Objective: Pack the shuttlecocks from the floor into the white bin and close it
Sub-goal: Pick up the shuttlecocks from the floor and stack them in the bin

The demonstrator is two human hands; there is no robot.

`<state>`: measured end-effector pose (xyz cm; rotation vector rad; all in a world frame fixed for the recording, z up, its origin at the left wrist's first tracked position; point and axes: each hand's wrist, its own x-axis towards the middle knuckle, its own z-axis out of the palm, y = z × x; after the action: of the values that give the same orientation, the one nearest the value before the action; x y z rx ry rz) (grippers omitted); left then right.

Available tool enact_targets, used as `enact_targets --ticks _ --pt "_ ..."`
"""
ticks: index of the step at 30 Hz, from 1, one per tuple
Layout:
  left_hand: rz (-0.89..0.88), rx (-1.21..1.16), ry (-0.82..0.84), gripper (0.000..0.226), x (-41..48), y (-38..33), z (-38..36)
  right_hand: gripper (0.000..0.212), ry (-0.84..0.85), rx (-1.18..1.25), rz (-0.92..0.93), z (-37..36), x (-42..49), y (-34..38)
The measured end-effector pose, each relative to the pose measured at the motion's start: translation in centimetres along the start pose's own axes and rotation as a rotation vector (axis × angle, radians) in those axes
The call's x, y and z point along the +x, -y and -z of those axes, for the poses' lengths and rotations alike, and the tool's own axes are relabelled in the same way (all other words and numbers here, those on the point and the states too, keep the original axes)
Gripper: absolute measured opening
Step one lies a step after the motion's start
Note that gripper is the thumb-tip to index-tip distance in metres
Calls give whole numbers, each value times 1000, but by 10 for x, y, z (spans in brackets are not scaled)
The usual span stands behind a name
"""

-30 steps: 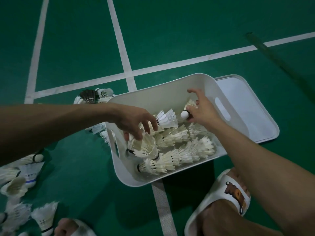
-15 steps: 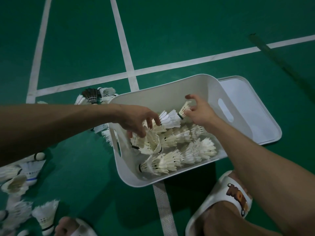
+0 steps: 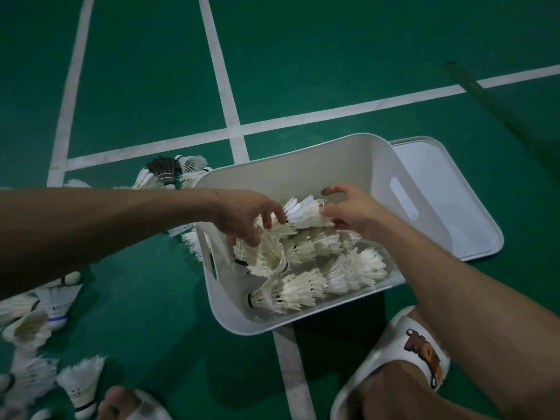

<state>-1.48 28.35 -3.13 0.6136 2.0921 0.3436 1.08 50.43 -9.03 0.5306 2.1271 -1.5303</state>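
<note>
Pinching a shuttlecock (image 3: 303, 211) by its narrow end, my right hand (image 3: 353, 214) holds it inside the bin (image 3: 303, 174). Left hand (image 3: 245, 214) curls round a stack (image 3: 265, 253) there. Loose shuttlecocks (image 3: 51, 303) lie on the floor (image 3: 333, 71), left; lid (image 3: 445, 183) beside the bin, right.

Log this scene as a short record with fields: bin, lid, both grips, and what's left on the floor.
container: white bin, open, partly filled with packed shuttlecocks on their sides
cover: lid off, flat on the green floor by the bin's right side
left: left grip curled round a nested stack in the bin
right: right grip pinches the right end of the top shuttlecocks
remaining: loose shuttlecocks left of the bin
</note>
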Motion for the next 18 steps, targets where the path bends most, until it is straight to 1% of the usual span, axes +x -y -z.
enact_targets --ticks 6,11,13,16,18 --pt "13 -9 -19 63 0 3 1 41 52 10 50 -4 -1 4" --pt "5 -33 -33 50 -3 3 6 49 73 78 40 7 -1 5" --pt "-2 -35 -46 43 -5 2 9 47 72 80 51 14 -2 5" --pt "-23 -54 -44 35 -8 -1 14 41 33 93 56 24 -5 4" --pt "-45 -86 -39 34 -9 -7 16 36 -27 40 106 29 -7 5"
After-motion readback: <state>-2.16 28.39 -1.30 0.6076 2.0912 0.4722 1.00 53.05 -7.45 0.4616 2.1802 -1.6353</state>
